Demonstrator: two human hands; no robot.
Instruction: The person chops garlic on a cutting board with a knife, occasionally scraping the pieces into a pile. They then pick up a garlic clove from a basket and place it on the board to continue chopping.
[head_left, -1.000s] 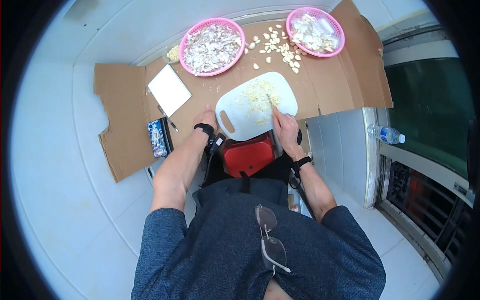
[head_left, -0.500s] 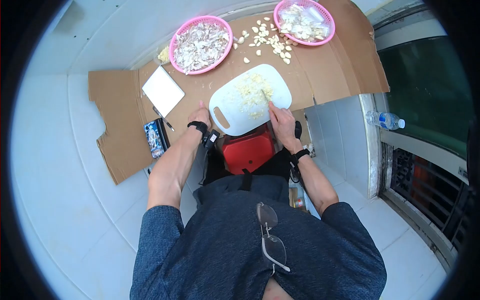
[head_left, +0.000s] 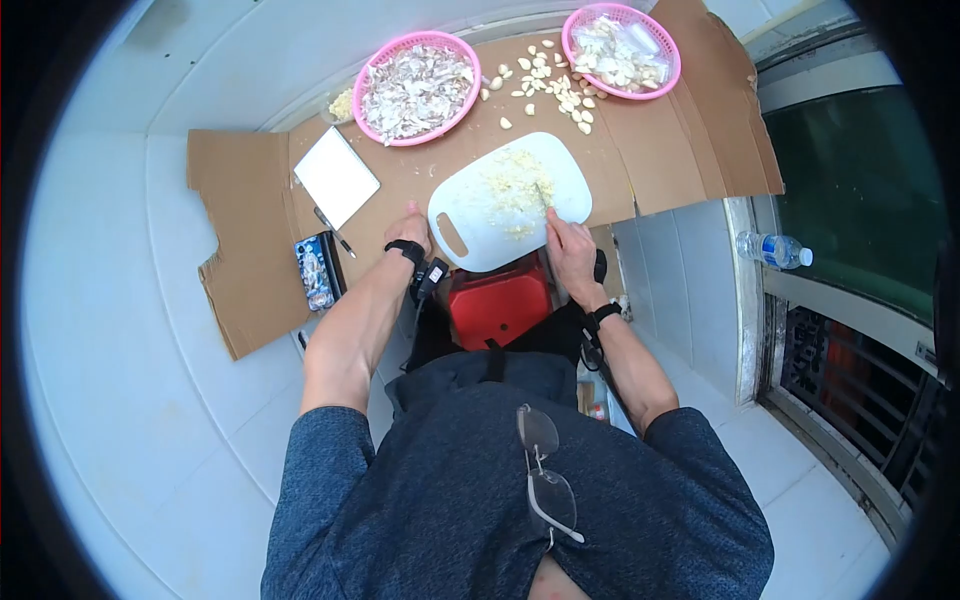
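White cutting board (head_left: 470, 225): my right hand (head_left: 570, 252) grips the knife (head_left: 542, 195); left hand (head_left: 412, 226), fingers curled, steadies at nine o'clock—I'd chop the minced garlic (head_left: 510, 185) short.

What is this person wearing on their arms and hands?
Both hands, left hand and right hand, are bare, without gloves. Each wrist carries a black band. Dark blue-grey knit sleeves are pushed up above the elbows, leaving forearms uncovered.

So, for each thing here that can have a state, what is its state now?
garlic on the board: chopped fine
cutting board: flat on the cardboard
knife: in the right hand, tip on the board
left hand: empty, beside the board's edge
loose cloves: whole, peeled
left basket: full of skins
notepad: closed
water bottle: capped, lying down
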